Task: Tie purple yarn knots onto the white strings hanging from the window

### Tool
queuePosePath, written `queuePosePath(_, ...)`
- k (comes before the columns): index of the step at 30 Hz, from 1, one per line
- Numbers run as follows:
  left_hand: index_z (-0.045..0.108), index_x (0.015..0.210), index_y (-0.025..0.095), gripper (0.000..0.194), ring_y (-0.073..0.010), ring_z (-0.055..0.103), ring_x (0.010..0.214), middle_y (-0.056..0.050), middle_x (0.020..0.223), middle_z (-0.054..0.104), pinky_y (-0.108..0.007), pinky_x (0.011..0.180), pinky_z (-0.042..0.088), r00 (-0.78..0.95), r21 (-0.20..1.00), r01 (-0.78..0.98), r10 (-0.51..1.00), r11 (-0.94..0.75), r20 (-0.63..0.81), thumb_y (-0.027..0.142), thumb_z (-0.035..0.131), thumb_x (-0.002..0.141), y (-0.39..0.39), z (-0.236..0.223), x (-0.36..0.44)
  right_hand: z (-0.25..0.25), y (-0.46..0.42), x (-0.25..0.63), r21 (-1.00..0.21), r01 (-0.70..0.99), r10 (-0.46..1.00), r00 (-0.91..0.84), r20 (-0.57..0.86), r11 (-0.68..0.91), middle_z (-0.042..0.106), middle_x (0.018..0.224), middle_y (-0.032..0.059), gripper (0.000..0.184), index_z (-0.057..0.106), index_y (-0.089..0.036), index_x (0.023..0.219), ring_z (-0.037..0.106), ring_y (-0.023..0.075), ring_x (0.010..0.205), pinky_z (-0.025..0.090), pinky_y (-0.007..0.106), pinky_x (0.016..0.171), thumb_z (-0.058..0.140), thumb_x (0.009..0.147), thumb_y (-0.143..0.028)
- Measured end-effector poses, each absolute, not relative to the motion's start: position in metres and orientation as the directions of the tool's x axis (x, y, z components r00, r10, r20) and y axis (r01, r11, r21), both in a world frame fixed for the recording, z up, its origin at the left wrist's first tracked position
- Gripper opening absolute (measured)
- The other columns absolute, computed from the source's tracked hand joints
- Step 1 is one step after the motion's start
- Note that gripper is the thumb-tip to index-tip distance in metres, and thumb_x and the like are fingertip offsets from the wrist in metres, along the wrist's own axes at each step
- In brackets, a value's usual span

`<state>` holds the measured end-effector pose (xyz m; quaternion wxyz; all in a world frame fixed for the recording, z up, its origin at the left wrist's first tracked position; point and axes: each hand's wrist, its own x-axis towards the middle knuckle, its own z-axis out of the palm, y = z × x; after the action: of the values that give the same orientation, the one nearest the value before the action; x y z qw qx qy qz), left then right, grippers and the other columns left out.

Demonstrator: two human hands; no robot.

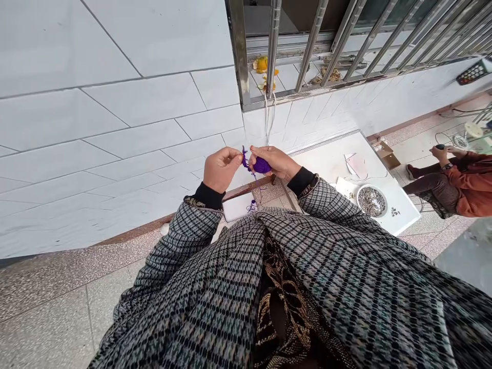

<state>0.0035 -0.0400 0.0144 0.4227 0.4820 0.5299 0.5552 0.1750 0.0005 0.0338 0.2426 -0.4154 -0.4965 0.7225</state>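
Observation:
My left hand (pixel 222 169) is closed, thumb and forefinger pinching a tangled strand of purple yarn (pixel 245 160). Just to its right, my right hand (pixel 277 160) is closed around a small ball of purple yarn (pixel 262 165), with the thumb pointing toward the left hand. A loose length of the yarn hangs below the hands. It drops to a small dark tangle (pixel 252 206) over a white box-like thing (pixel 236 207) beneath. The ball is partly hidden by the fingers of my right hand.
A white table (pixel 326 154) stands to the right, bearing a bowl of seeds or shells (pixel 371 200) and papers. Window bars (pixel 307 46) rise ahead, with orange peel (pixel 261 64) on the sill and white cords (pixel 267 118) hanging. Another person (pixel 446 179) sits at far right. A tiled wall (pixel 115 123) is left.

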Motion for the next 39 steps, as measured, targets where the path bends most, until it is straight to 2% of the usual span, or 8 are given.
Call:
queuePosePath(5,0.061,0.07,0.017,0.021,-0.01,0.058,0.054,0.002,0.059,0.061,-0.021,0.061,0.05,-0.351,0.986,-0.153,0.937,-0.062,0.004,0.02,0.079,0.081,-0.033,0.003,-0.007,0.037,0.003,0.188,-0.875,0.281,0.674,-0.559,-0.483,-0.394,0.067,0.065,-0.0021,0.011,0.069,-0.013,0.107,0.049,0.0052,0.044,0.026,0.014,0.034,0.063,0.107,-0.023)
queuePosePath(7,0.058,0.071,0.018,0.025,-0.0098,0.057,0.053,0.003,0.059,0.06,-0.021,0.061,0.051,-0.403,0.981,-0.178,0.915,-0.074,-0.005,0.023,0.079,0.083,-0.031,0.0,-0.012,0.038,0.003,0.194,-0.847,0.406,0.613,-0.587,-0.529,-0.342,0.068,0.066,-0.001,0.008,0.074,-0.01,0.102,0.053,0.0046,0.047,0.034,0.013,0.038,0.069,0.102,-0.016)
queuePosePath(13,0.058,0.077,0.019,0.022,-0.0122,0.06,0.063,0.002,0.066,0.057,-0.025,0.066,0.055,-0.508,0.921,-0.351,0.861,-0.168,-0.036,0.024,0.075,0.088,-0.029,-0.007,-0.026,0.035,0.002,0.2,-0.852,0.353,0.669,-0.53,-0.522,-0.385,0.066,0.06,-0.0017,0.023,0.067,-0.01,0.08,0.051,0.0036,0.043,0.03,0.013,0.035,0.062,0.103,-0.011)
queuePosePath(19,0.053,0.08,0.021,0.029,-0.0153,0.063,0.066,-0.001,0.071,0.063,-0.03,0.07,0.058,-0.306,0.817,-0.576,0.925,0.006,-0.223,0.034,0.079,0.086,-0.034,-0.008,-0.027,0.028,0.001,0.196,-0.853,0.288,0.704,-0.482,-0.522,-0.435,0.067,0.06,-0.0007,0.023,0.069,-0.009,0.081,0.049,0.0035,0.039,0.03,0.014,0.032,0.061,0.103,-0.009)
queuePosePath(24,0.05,0.076,0.022,0.035,-0.015,0.061,0.061,0.001,0.063,0.057,-0.027,0.065,0.055,-0.235,0.842,-0.537,0.948,0.059,-0.216,0.041,0.077,0.084,-0.037,-0.001,-0.017,0.025,0.001,0.198,-0.837,0.362,0.667,-0.507,-0.546,-0.41,0.068,0.06,-0.0012,0.017,0.074,-0.009,0.108,0.05,0.0054,0.039,0.029,0.014,0.032,0.058,0.107,-0.014)
queuePosePath(30,0.049,0.071,0.021,0.032,-0.0125,0.054,0.052,0.001,0.057,0.054,-0.024,0.057,0.052,-0.151,0.847,-0.525,0.97,0.083,-0.188,0.037,0.071,0.088,-0.04,0.017,-0.002,0.022,0.001,0.187,-0.924,0.29,0.694,-0.612,-0.38,-0.25,0.068,0.065,-0.0039,0.041,0.062,-0.014,0.147,0.051,0.0059,0.045,0.032,0.013,0.038,0.058,0.106,-0.013)
queuePosePath(35,0.05,0.072,0.021,0.029,-0.0121,0.054,0.048,0.001,0.058,0.059,-0.024,0.052,0.049,-0.109,0.849,-0.516,0.975,0.113,-0.195,0.035,0.069,0.088,-0.041,0.02,0.004,0.021,0.001,0.171,-0.961,0.256,0.783,-0.575,-0.239,-0.105,0.062,0.064,-0.0028,0.01,0.073,-0.009,0.102,0.049,0.0048,0.055,0.038,0.014,0.052,0.063,0.1,-0.011)
queuePosePath(39,0.051,0.075,0.021,0.031,-0.0117,0.055,0.05,0.0,0.062,0.061,-0.023,0.052,0.048,-0.095,0.854,-0.504,0.975,0.126,-0.2,0.04,0.072,0.088,-0.043,0.013,0.003,0.018,-0.001,0.165,-0.973,0.223,0.827,-0.533,-0.177,-0.065,0.059,0.063,-0.0026,0.015,0.066,-0.011,0.081,0.046,0.0056,0.057,0.035,0.016,0.054,0.067,0.096,-0.015)
